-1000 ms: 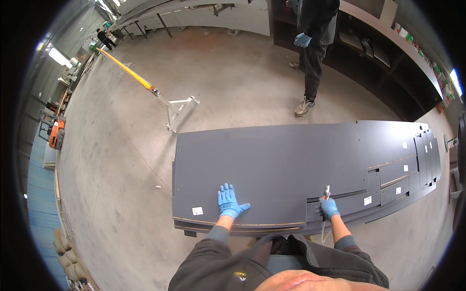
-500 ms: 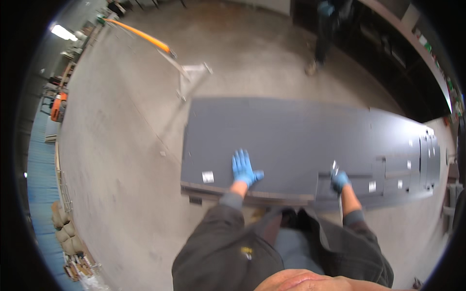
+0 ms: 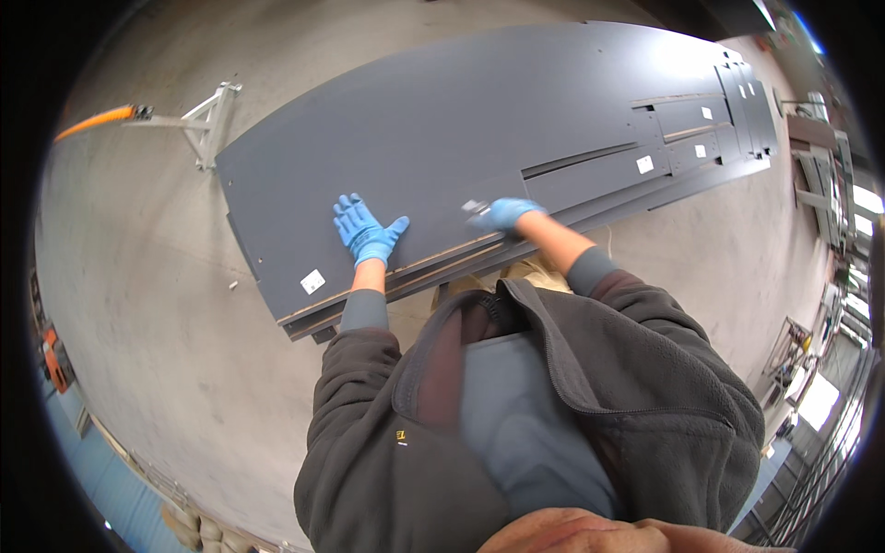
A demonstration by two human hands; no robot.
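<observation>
My left hand, in a blue glove, lies flat with its fingers spread on the large dark grey panel near its front edge. To its right, my right hand, also gloved in blue, is closed around a silvery hand tool, which looks like an air blow gun; motion blurs it. Its head points left, low over the panel face or touching it; I cannot tell which. White stickers mark the panels, one white sticker being near the left corner.
More grey panels with long slots lie stacked to the right. A white metal stand with an orange bar stands on the concrete floor at the far left. Racks and shelving line the right side.
My view has turned and leaned in, so the stack appears tilted. My right hand has moved left along the panel with the tool, closer to my left hand. My left hand stays flat.
</observation>
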